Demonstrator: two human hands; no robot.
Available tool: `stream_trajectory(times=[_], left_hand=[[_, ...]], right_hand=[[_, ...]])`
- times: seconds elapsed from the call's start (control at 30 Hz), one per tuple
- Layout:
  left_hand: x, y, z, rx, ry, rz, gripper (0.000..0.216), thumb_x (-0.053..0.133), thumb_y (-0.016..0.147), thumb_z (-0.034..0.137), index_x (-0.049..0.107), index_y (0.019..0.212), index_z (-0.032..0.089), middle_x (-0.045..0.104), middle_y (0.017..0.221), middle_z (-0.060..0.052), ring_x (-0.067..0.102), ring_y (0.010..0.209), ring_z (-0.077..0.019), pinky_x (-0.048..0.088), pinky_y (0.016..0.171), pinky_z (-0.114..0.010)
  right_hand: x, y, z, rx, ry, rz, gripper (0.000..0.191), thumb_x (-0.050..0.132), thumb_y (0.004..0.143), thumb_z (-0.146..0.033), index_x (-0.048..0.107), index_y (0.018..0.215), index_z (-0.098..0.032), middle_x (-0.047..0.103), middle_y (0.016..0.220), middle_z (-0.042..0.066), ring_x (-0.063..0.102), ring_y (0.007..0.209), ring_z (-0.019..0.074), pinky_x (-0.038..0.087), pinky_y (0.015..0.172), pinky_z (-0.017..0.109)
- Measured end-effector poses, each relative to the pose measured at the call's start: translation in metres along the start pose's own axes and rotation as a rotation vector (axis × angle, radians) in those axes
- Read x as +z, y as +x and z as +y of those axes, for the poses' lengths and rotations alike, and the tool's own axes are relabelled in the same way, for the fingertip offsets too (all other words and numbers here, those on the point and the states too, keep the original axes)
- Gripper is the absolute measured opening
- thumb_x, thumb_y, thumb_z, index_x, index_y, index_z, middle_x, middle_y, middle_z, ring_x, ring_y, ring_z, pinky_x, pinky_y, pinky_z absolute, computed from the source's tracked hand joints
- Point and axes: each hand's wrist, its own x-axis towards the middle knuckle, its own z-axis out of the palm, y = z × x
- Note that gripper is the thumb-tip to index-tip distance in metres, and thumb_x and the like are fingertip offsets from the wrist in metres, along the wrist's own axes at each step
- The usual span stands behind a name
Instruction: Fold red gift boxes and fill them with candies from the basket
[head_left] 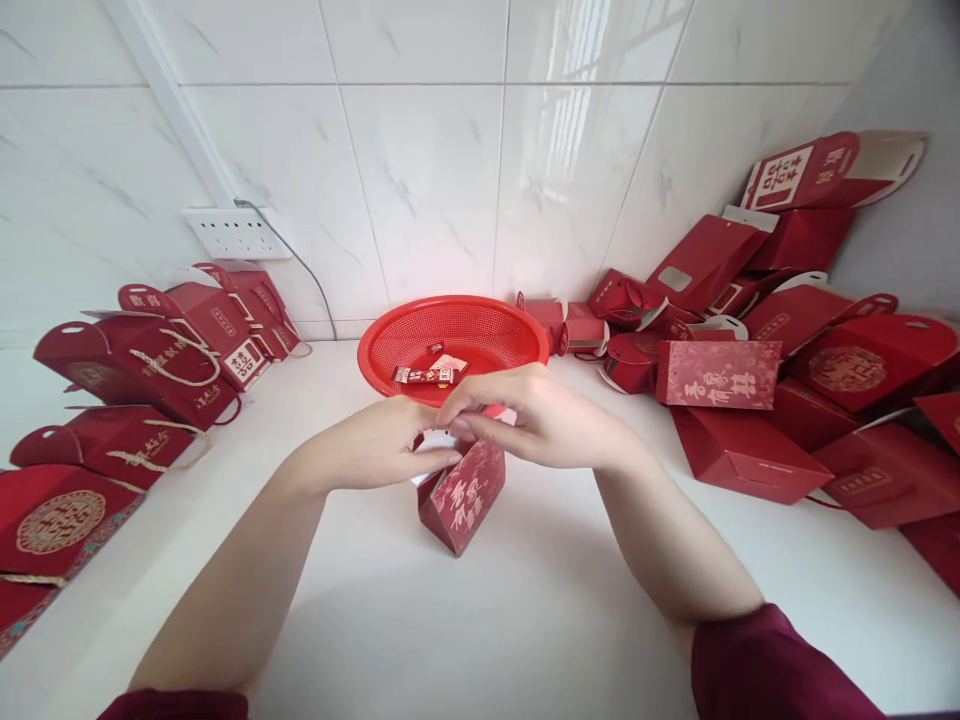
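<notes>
A small red gift box (463,495) with gold characters stands on the white counter (480,610) in front of me. My left hand (382,445) grips its upper left edge with fingers closed on the white inner flap. My right hand (532,420) pinches the top of the same box from the right. Just behind the hands sits a round red plastic basket (390,345) holding a few small red packets (427,373).
Red gift bags with rope handles (150,365) line the counter's left side. A heap of red boxes (757,400) fills the right side up the tiled wall. A white power strip (236,232) hangs on the wall at the left.
</notes>
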Motion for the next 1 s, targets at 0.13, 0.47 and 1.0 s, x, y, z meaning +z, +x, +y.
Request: stream_trajectory(times=[0.13, 0.47, 1.0], left_hand=[[-0.005, -0.004, 0.005, -0.062, 0.046, -0.045, 0.015, 0.055, 0.091, 0.033, 0.064, 0.089, 0.022, 0.065, 0.08, 0.002, 0.058, 0.069, -0.0151, 0.039, 0.06, -0.024], [0.003, -0.017, 0.031, 0.037, 0.199, -0.048, 0.032, 0.067, 0.087, 0.048, 0.064, 0.116, 0.036, 0.072, 0.104, 0.006, 0.067, 0.083, -0.0169, 0.042, 0.07, -0.026], [-0.002, -0.018, 0.007, -0.089, 0.329, 0.134, 0.042, 0.04, 0.102, 0.032, 0.048, 0.142, 0.039, 0.058, 0.135, 0.0, 0.06, 0.115, -0.0227, 0.048, 0.096, -0.032]], right_hand=[[0.008, -0.008, 0.017, 0.07, 0.003, -0.157, 0.024, 0.046, 0.097, -0.009, 0.068, 0.102, -0.019, 0.074, 0.098, 0.004, 0.068, 0.084, 0.0146, 0.051, 0.073, 0.025], [-0.01, -0.039, -0.017, 0.289, -0.151, -0.22, 0.021, 0.057, 0.091, -0.012, 0.065, 0.107, -0.023, 0.072, 0.094, 0.004, 0.068, 0.08, 0.0174, 0.05, 0.071, 0.027], [-0.013, -0.03, 0.004, 0.368, -0.166, -0.193, 0.01, 0.057, 0.089, -0.015, 0.065, 0.093, -0.019, 0.067, 0.076, -0.001, 0.057, 0.061, 0.0113, 0.041, 0.057, 0.024]])
